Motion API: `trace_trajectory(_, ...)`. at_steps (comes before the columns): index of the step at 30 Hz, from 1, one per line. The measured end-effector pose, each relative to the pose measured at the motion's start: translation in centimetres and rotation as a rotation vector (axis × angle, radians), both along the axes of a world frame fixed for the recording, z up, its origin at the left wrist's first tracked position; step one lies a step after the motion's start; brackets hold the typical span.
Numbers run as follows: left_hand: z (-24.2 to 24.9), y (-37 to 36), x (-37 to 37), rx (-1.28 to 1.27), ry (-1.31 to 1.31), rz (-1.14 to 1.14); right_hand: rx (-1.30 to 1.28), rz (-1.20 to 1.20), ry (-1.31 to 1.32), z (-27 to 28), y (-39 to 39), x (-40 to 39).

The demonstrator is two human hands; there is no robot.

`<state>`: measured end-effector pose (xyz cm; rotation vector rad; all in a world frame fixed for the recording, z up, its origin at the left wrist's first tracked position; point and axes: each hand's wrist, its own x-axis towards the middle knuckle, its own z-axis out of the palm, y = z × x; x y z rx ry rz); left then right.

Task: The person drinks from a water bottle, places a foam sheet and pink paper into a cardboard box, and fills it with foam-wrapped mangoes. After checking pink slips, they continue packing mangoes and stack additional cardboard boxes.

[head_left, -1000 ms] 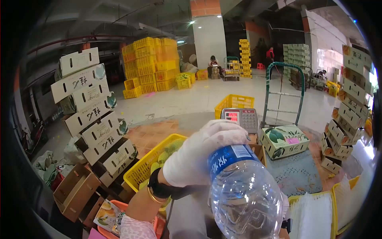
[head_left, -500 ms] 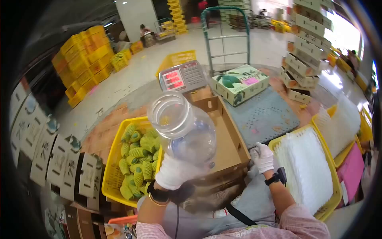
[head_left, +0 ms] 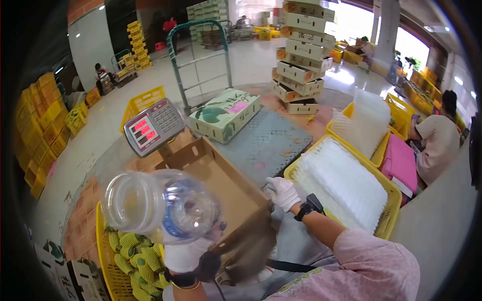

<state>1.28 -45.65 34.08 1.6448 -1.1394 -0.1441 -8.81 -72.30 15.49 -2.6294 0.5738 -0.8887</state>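
Note:
My left hand (head_left: 187, 257), in a white glove, is closed around a large clear plastic jar (head_left: 188, 208). The jar is tilted, its wide open mouth facing left toward the camera, above the near left side of an open cardboard box (head_left: 228, 178). My right hand (head_left: 282, 193), also gloved, has its fingers curled at the box's right corner; the fingertips are partly hidden. Below the jar at left, a yellow crate (head_left: 104, 253) holds several green fruits in yellow-green foam nets (head_left: 145, 266), partly covered by the jar and my left hand.
A digital scale display (head_left: 154, 126) stands behind the box, next to a closed printed carton (head_left: 226, 114) on a grey platform (head_left: 271, 138). White foam sheets (head_left: 341, 185) fill a yellow basket at right. Stacked cartons (head_left: 301, 60) rise behind; a person (head_left: 442, 135) sits far right.
The view has turned right, so the scene slides left. The jar has tipped further over to the left in my left hand. My right hand stays at the box's corner.

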Motion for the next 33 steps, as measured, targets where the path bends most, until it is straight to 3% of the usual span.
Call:
trace_trajectory(4, 0.9, 0.4, 0.1, -0.259, 0.186, -0.157, 0.006, 0.007, 0.000, 0.6, 0.3, 0.4)
trace_trajectory(6, 1.1, 0.5, 0.2, -0.189, -0.169, -0.016, -0.017, 0.021, -0.065, 1.0, 0.8, 0.5)
trace_trajectory(8, 1.3, 0.6, -0.6, -0.248, 0.181, -0.047, 0.002, 0.062, -0.039, 2.2, 1.1, 0.5)
trace_trajectory(11, 0.4, 0.6, 0.1, -0.156, -0.168, 0.113, -0.060, 0.095, -0.165, 2.9, 1.4, 0.4)
trace_trajectory(14, 0.3, 0.8, -0.1, -0.139, -0.120, 0.082, -0.072, 0.090, -0.210, 3.5, 1.5, 0.2)
trace_trajectory(16, 0.5, 0.5, -0.5, -0.199, -0.062, 0.040, -0.142, 0.066, -0.406, 3.6, 1.7, 0.1)
trace_trajectory(18, 1.0, 0.5, -0.9, -0.089, -0.195, 0.031, -0.102, 0.028, -0.368, 3.6, 1.8, -0.3)
trace_trajectory(21, -0.3, -0.4, -1.1, -0.112, -0.067, -0.003, 0.381, -0.139, -0.478, 4.5, 2.2, -0.5)
trace_trajectory(22, -0.9, -0.6, -1.2, -0.115, 0.000, -0.019, 0.380, -0.143, -0.485, 5.1, 2.2, -0.5)
trace_trajectory(23, -1.7, -0.5, -0.6, -0.004, -0.198, 0.020, 0.503, -0.184, -0.464, 5.6, 2.2, -0.5)
trace_trajectory(25, -1.9, -1.5, -1.4, -0.077, -0.152, -0.011, 0.671, -0.184, -0.401, 6.3, 2.1, -1.0)
trace_trajectory(26, -1.9, -1.9, -1.8, -0.153, -0.103, -0.034, 0.680, -0.181, -0.405, 6.1, 1.9, -1.0)
trace_trajectory(28, -1.3, -2.7, -2.8, -0.224, 0.338, -0.058, 0.672, -0.206, -0.387, 5.3, 1.1, -0.5)
trace_trajectory(31, -1.3, -3.2, -3.7, -0.138, 0.070, 0.040, 0.557, -0.206, -0.467, 3.2, -0.2, 0.1)
trace_trajectory(33, 0.1, -4.3, -4.3, -0.205, 0.021, -0.066, 0.554, -0.201, -0.577, 2.5, -0.8, 0.3)
